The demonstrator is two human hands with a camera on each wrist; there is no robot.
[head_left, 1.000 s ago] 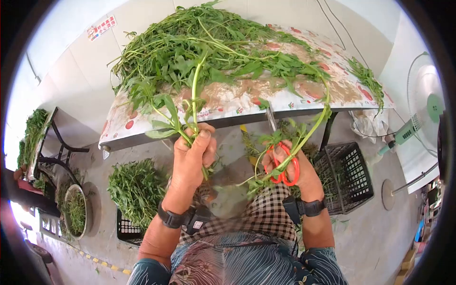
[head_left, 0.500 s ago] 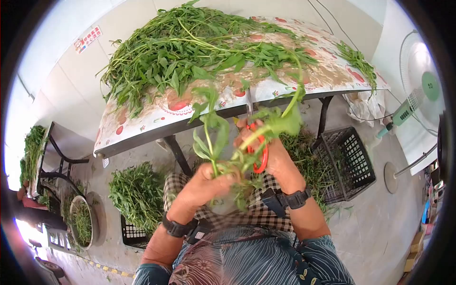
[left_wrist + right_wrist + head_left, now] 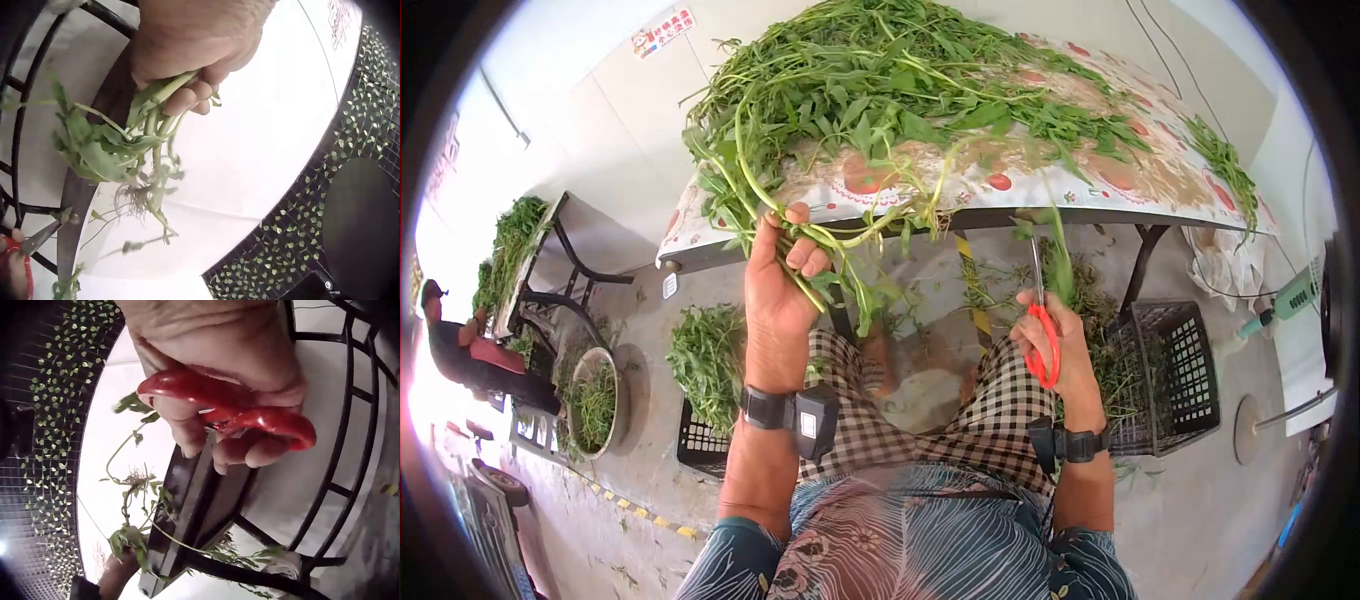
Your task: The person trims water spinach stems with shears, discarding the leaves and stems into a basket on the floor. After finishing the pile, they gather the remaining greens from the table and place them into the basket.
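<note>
My left hand (image 3: 780,285) grips a bunch of long green stems (image 3: 745,150) near the table's front edge. Thin, curling stems with leaves and pale roots trail to the right; in the left wrist view the roots (image 3: 139,195) hang below the fingers. In my right hand (image 3: 1068,350) are red-handled scissors (image 3: 1045,362), blades pointing toward the table. Their red loops (image 3: 281,422) circle the fingers in the right wrist view. A blurred leafy piece (image 3: 1057,258) shows beside the blades, apart from the left hand's bunch.
A large heap of greens (image 3: 830,90) covers much of the table (image 3: 1120,190) ahead. Below stand a black crate (image 3: 1190,370) at right and another crate (image 3: 700,440) heaped with greens at left. A round tub (image 3: 622,400) and a seated person (image 3: 475,345) are farther left.
The hands came together at the middle, then parted. My left hand moved up and left with the stems; my right moved right with the scissors, no longer gripping the long stem it held earlier.
</note>
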